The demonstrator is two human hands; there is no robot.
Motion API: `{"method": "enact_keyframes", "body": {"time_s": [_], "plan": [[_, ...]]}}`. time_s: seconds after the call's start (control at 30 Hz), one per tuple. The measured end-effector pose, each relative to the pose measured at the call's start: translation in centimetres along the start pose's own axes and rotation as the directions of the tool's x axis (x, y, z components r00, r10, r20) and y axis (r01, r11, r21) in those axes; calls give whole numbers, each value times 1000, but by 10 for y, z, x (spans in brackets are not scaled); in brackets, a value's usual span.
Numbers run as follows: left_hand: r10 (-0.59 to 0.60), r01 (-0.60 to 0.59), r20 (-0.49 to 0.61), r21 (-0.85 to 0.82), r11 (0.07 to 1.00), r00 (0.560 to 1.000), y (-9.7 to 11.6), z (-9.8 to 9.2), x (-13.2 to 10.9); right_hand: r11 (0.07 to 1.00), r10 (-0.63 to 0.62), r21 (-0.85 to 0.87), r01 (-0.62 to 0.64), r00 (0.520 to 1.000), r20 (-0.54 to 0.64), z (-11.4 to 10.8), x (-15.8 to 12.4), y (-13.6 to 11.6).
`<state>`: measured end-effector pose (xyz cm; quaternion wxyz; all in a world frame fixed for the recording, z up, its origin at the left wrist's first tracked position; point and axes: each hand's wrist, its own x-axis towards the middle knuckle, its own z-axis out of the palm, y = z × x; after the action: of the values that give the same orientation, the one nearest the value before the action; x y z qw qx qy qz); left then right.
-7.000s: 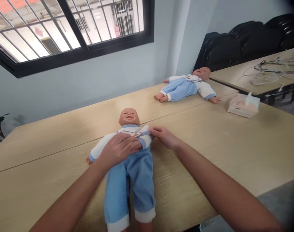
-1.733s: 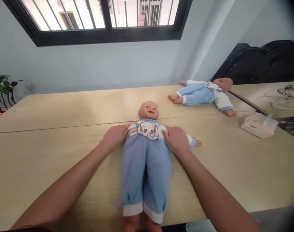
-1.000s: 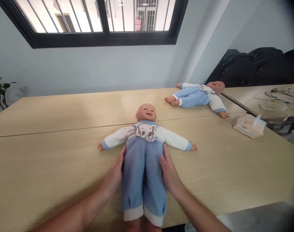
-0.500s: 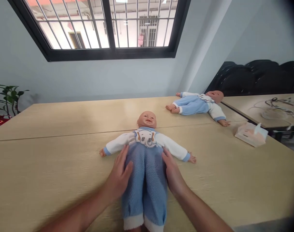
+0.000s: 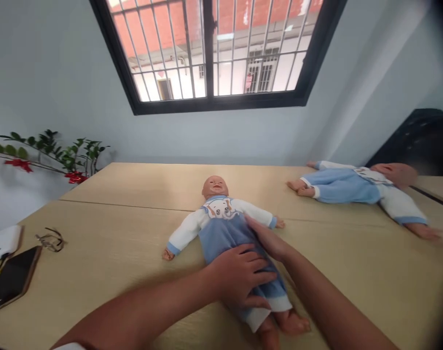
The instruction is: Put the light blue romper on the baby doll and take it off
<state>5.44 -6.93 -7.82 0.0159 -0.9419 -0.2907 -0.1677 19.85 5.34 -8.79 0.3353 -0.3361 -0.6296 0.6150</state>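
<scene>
A baby doll (image 5: 221, 214) in a blue fleece romper with white sleeves and an elephant bib lies face up on the wooden table (image 5: 108, 233). My left hand (image 5: 241, 279) lies flat across the romper's legs with fingers spread. My right hand (image 5: 267, 239) rests along the doll's side by the hip, its fingers stretched out against the fabric. The doll's bare feet show near the table's front edge.
A second doll (image 5: 360, 188) in the same clothes lies at the right back. A dark phone (image 5: 12, 278), a white case (image 5: 3, 239) and folded glasses (image 5: 51, 239) sit at the left edge. A plant (image 5: 57, 155) stands by the wall under the window.
My view has swung left, so the doll now lies at an angle. My left hand has moved from the doll's left side onto its legs. My right hand stays at its side.
</scene>
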Motion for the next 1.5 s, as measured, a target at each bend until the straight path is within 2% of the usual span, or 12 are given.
{"method": "enact_keyframes", "body": {"time_s": [0.1,0.2,0.3,0.57,0.77,0.9,1.03,1.17,1.27,1.37,1.43,1.5], "plan": [[-164,165,-22,27,986,986,-32,-2,-2,972,161,151,-182,977,142,-30,26,10],[-295,296,-23,71,952,955,-80,-10,-10,900,176,410,-148,984,-31,-61,33,19],[-419,416,1,123,901,908,-138,-23,-28,830,279,529,-174,952,-124,-80,33,26],[-691,684,-54,209,698,721,-272,-67,-117,796,360,551,-251,928,-97,-83,42,38],[-839,838,-134,240,489,528,-348,-91,-177,810,377,536,-238,911,-164,-87,41,40],[-892,895,-163,232,381,422,-383,-110,-213,827,367,526,-199,900,-237,-84,42,37],[-915,928,-191,189,322,356,-400,-127,-240,828,355,526,-193,907,-227,-84,41,37],[-913,956,-285,117,269,291,-397,-133,-251,843,312,502,-193,936,-164,-86,38,39],[-870,976,-445,51,210,210,-380,-124,-243,867,269,463,-185,955,-123,-85,37,38],[-805,983,-579,-32,182,130,-358,-96,-214,908,227,384,-168,968,-112,-82,34,35],[-811,961,-552,-58,270,194,-341,-67,-179,932,198,331,-150,973,-118,-79,31,34],[-818,901,-456,-73,427,351,-315,-34,-134,932,189,333,-142,976,-113,-75,28,35]]}}
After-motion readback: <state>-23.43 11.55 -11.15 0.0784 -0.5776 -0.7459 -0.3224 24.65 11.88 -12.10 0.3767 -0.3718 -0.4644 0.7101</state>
